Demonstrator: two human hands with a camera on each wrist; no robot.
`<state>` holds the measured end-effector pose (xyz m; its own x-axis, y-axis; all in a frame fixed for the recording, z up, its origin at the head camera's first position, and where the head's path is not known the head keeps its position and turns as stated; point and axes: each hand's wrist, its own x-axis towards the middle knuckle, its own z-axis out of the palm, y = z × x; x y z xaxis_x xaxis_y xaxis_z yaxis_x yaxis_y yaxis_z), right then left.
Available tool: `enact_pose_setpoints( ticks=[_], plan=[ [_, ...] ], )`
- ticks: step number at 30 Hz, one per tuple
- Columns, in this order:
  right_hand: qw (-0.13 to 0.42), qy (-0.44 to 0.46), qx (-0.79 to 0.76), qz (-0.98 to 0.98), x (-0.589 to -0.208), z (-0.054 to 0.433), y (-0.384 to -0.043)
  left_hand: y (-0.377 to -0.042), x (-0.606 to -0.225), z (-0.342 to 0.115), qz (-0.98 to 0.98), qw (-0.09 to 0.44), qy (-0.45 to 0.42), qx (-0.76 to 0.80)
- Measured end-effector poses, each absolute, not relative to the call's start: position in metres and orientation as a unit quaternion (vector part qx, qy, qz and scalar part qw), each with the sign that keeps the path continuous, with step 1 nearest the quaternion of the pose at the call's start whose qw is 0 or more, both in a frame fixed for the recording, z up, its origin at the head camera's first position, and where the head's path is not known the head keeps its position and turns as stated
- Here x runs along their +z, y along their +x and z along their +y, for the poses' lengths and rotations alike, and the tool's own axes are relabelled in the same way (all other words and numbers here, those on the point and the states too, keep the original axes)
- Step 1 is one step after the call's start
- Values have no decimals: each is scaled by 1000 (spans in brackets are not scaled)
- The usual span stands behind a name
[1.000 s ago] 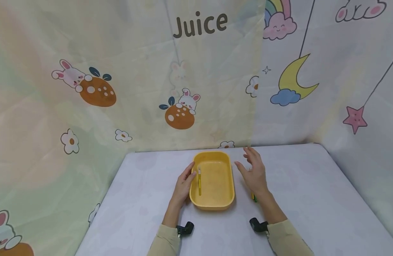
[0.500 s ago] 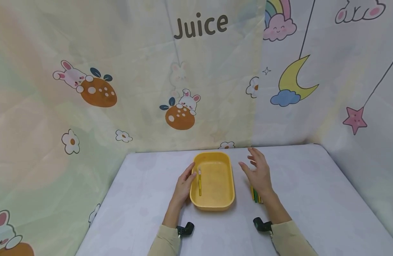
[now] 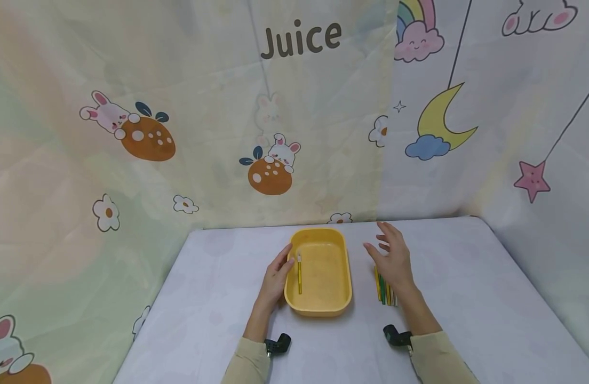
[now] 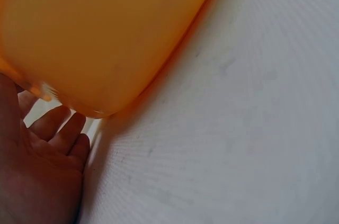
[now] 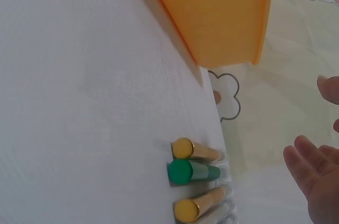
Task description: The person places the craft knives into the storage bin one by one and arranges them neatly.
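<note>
A yellow plastic tray (image 3: pixel 323 277) sits on the table, with one slim yellow pen-like stick (image 3: pixel 300 274) with a pale tip lying along its left side. My left hand (image 3: pixel 274 280) holds the tray's left wall, thumb over the rim and the other fingers outside; the left wrist view shows those fingers against the tray wall (image 4: pixel 106 38). My right hand (image 3: pixel 392 261) hovers to the right of the tray, thumb and fingers spread, holding nothing. Below it lies a row of several pen-like sticks (image 3: pixel 383 288), yellow, green and clear, partly hidden by that hand and wrist.
The white-covered table (image 3: pixel 217 320) extends on both sides of the tray. A printed cloth backdrop (image 3: pixel 217 106) with rabbits and flowers stands right behind the table's far edge. Black cameras (image 3: pixel 278 344) are strapped to both wrists.
My right hand has drifted right, away from the tray, still spread and holding nothing, and more of the stick row shows beside it. The left hand and tray have stayed put.
</note>
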<state>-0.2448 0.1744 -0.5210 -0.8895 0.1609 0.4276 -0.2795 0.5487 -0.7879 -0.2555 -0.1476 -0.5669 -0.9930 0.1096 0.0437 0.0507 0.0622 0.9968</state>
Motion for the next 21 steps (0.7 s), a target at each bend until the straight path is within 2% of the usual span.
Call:
enact_pose_setpoints(
  ticks=[21],
  plan=[
    [117,-2,432,-894,-524,190,-245,-255,-565,-147,736,23,55,674]
  ],
)
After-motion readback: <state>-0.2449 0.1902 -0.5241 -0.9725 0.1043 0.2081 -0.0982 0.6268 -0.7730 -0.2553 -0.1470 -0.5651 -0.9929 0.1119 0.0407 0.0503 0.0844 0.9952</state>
